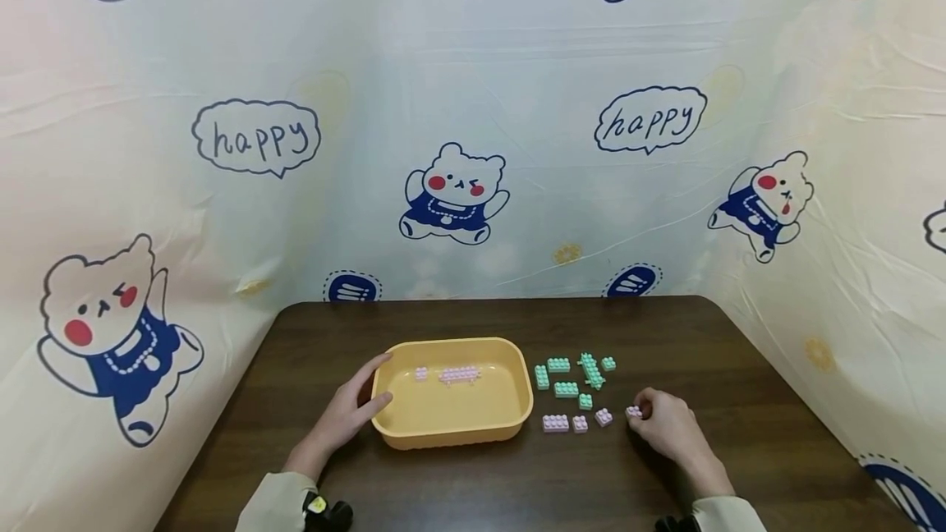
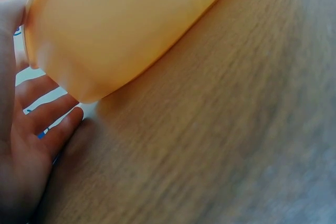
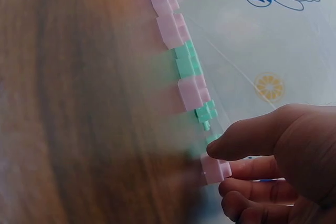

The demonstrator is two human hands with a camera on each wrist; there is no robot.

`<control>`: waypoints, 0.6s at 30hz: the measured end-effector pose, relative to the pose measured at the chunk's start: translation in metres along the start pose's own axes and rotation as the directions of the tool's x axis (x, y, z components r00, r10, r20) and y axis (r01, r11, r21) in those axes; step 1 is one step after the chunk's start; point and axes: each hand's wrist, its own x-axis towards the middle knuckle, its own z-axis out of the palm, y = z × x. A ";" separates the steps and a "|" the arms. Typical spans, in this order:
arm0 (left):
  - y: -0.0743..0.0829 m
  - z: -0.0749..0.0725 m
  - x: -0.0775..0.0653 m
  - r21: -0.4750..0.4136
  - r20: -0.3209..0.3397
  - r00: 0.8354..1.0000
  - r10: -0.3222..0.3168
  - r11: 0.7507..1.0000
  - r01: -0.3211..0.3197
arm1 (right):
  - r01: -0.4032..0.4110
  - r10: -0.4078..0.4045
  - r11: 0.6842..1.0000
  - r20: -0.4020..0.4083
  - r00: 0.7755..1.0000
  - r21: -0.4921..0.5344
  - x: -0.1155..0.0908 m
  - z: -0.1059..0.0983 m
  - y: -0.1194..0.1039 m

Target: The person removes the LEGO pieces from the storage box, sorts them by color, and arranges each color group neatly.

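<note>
A yellow plastic tray (image 1: 451, 413) stands left of the middle of the dark wooden table. My left hand (image 1: 342, 419) holds it by its left end, thumb over the rim and the other fingers along the outer wall (image 2: 131, 30). Inside the tray lie a small pink building brick (image 1: 420, 373) and a longer pink piece (image 1: 460, 374) with nubs along its sides. To the right of the bricks on the table, my right hand (image 1: 668, 427) pinches a small pink brick (image 3: 214, 169) between thumb and fingers, low at the tabletop.
Several green bricks (image 1: 566, 390) lie right of the tray, among them a long nubbed one (image 1: 591, 371). Nearer me, a larger pink brick (image 1: 556, 424) and two small pink ones (image 1: 603, 417) form a row. A printed curtain (image 1: 532, 212) hangs behind the table (image 1: 473, 491).
</note>
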 end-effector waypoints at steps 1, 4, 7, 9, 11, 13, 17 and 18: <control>-0.001 0.000 0.000 0.002 0.000 1.000 0.008 1.000 -0.008 | -0.001 0.001 1.000 0.005 1.000 0.001 0.000 -0.001 -0.001; -0.002 0.000 -0.001 -0.007 -0.001 1.000 0.003 1.000 -0.003 | -0.008 0.008 1.000 0.016 1.000 0.006 0.000 -0.005 -0.001; -0.001 0.000 -0.001 -0.008 -0.003 1.000 0.004 1.000 -0.004 | -0.011 0.011 1.000 0.026 1.000 0.015 0.002 -0.011 -0.003; 0.000 0.000 -0.001 -0.002 -0.004 1.000 0.005 1.000 -0.005 | -0.007 0.007 1.000 0.027 1.000 0.021 0.005 -0.014 -0.007; 0.000 0.000 -0.002 0.002 -0.006 1.000 0.010 1.000 -0.010 | 0.001 -0.002 0.999 0.031 1.000 0.038 0.009 -0.017 -0.015; 0.000 0.000 -0.002 0.003 -0.005 1.000 0.010 1.000 -0.010 | 0.025 -0.027 0.998 0.029 0.999 0.062 0.014 -0.019 -0.026; 0.000 0.001 -0.001 -0.003 -0.011 1.000 -0.011 1.000 0.011 | 0.106 -0.107 0.989 0.003 0.994 0.106 0.025 -0.024 -0.054; 0.000 0.002 0.000 -0.006 -0.011 1.000 -0.010 1.000 0.010 | 0.126 -0.126 0.986 -0.008 0.992 0.111 0.028 -0.025 -0.061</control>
